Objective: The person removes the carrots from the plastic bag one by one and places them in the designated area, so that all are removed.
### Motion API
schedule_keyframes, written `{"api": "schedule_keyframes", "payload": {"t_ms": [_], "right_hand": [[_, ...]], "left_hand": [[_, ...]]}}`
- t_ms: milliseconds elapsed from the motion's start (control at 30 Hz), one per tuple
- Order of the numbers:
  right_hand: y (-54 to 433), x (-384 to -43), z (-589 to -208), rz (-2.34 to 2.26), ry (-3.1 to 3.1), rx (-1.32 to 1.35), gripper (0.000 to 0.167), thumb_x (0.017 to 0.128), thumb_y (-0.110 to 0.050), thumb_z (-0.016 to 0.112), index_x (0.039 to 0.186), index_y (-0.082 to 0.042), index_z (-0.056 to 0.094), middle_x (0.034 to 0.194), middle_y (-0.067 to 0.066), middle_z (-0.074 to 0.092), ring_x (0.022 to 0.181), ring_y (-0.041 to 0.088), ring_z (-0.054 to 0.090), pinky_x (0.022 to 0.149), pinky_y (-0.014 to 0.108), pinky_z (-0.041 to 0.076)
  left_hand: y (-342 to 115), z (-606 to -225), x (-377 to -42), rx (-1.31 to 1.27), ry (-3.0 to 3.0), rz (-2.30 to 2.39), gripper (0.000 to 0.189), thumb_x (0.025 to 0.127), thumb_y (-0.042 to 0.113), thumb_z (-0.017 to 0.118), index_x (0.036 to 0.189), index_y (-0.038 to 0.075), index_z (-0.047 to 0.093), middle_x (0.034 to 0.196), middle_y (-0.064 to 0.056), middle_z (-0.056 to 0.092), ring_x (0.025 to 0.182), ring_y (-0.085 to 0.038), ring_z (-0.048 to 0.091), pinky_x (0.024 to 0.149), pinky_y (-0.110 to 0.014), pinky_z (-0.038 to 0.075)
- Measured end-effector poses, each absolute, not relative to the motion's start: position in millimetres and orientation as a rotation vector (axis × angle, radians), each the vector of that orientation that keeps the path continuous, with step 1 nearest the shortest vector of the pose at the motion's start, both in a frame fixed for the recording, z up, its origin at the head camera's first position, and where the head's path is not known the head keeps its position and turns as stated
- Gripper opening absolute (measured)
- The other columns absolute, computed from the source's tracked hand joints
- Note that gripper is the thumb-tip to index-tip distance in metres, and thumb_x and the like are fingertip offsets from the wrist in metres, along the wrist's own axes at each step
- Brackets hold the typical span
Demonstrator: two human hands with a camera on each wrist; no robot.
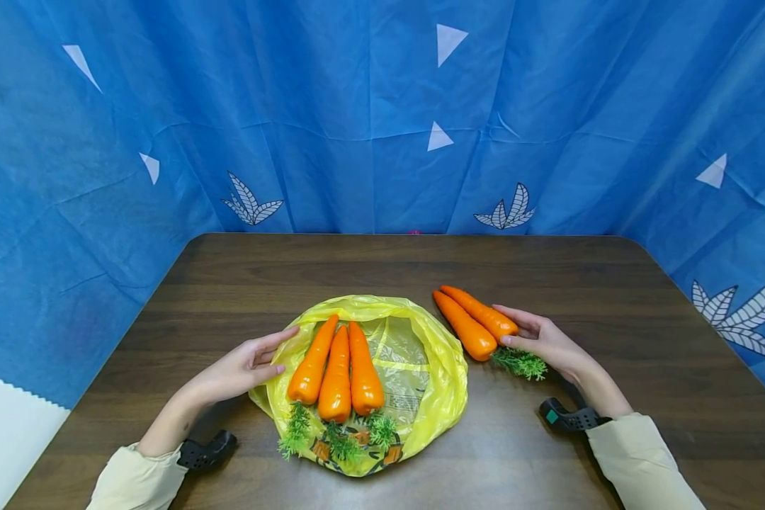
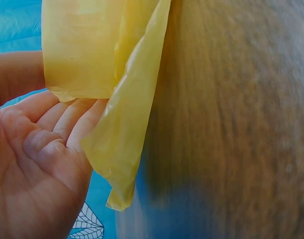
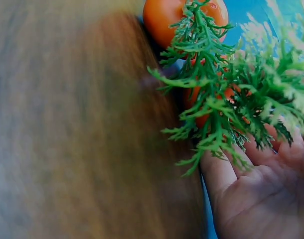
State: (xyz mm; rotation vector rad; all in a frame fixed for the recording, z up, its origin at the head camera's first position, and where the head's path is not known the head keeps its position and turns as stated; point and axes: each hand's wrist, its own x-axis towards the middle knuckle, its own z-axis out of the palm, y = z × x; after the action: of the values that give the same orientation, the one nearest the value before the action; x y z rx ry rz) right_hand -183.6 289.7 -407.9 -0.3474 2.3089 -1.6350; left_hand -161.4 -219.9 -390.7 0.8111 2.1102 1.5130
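A yellow plastic bag (image 1: 445,368) lies on the table with its mouth spread wide. Three orange carrots (image 1: 336,375) with leafy green tops lie side by side on its left part, tips pointing away. At the bag's left edge, my left hand (image 1: 245,365) touches the plastic, thumb and fingers apart; yellow plastic (image 2: 127,109) hides its fingertips in the left wrist view. Two more carrots (image 1: 464,327) lie together right of the bag. My right hand (image 1: 551,343) holds the thick end of the farther one between thumb and fingers; green leaves (image 3: 212,109) partly cover the fingers.
The brown wooden table (image 1: 548,276) extends around the bag on all sides. Behind it hangs a blue curtain (image 1: 331,106) with white triangles and leaf prints. Each wrist wears a black camera band (image 1: 570,416). A white surface (image 1: 9,432) shows at the lower left.
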Motion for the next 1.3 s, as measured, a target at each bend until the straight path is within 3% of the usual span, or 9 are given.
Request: {"api": "schedule_keyframes", "payload": {"t_ms": [467, 800, 900, 1067, 1300], "right_hand": [[291.9, -182.2, -400.3, -1.634, 2.401, -0.302, 0.053, 0.1, -0.031, 0.045, 0.142, 0.001, 0.036, 0.143, 0.019, 0.036, 0.125, 0.033, 0.039, 0.09, 0.019, 0.04], [294.6, -179.2, -383.9, -1.73, 2.425, -0.34, 0.051, 0.101, -0.026, 0.042, 0.142, 0.003, 0.034, 0.142, 0.025, 0.034, 0.128, 0.037, 0.033, 0.094, 0.018, 0.037], [292.5, -177.3, -375.2, -1.758, 2.467, -0.361, 0.05, 0.101, -0.024, 0.043, 0.142, 0.002, 0.034, 0.142, 0.026, 0.035, 0.128, 0.035, 0.036, 0.094, 0.021, 0.038], [282.4, -172.3, -359.1, -1.829, 2.482, -0.388, 0.049, 0.101, -0.023, 0.044, 0.143, -0.001, 0.035, 0.142, 0.017, 0.039, 0.125, 0.017, 0.043, 0.094, 0.021, 0.038], [258.0, -161.5, -340.8, -1.905, 2.481, -0.414, 0.046, 0.1, -0.021, 0.046, 0.142, -0.004, 0.038, 0.141, 0.009, 0.044, 0.127, 0.022, 0.04, 0.094, 0.019, 0.038]], "left_hand": [[-220.9, -390.0, -161.7, 0.823, 2.102, 1.506, 0.06, 0.095, 0.001, 0.049, 0.144, -0.01, 0.017, 0.144, -0.033, 0.021, 0.12, -0.032, 0.046, 0.084, -0.032, 0.049], [-222.5, -389.5, -162.8, 0.787, 2.052, 1.522, 0.061, 0.096, 0.0, 0.048, 0.146, -0.008, 0.015, 0.143, -0.032, 0.027, 0.116, -0.028, 0.05, 0.083, -0.035, 0.05], [-221.8, -389.3, -162.6, 0.796, 2.047, 1.526, 0.061, 0.096, 0.0, 0.048, 0.145, -0.009, 0.015, 0.143, -0.033, 0.025, 0.118, -0.033, 0.047, 0.084, -0.034, 0.049], [-221.3, -388.2, -161.7, 0.798, 2.042, 1.533, 0.06, 0.096, 0.0, 0.048, 0.145, -0.009, 0.015, 0.142, -0.033, 0.025, 0.118, -0.038, 0.045, 0.084, -0.034, 0.049], [-220.7, -388.1, -161.9, 0.801, 2.06, 1.525, 0.06, 0.096, 0.0, 0.049, 0.145, -0.009, 0.016, 0.143, -0.033, 0.024, 0.12, -0.039, 0.043, 0.085, -0.033, 0.049]]}}
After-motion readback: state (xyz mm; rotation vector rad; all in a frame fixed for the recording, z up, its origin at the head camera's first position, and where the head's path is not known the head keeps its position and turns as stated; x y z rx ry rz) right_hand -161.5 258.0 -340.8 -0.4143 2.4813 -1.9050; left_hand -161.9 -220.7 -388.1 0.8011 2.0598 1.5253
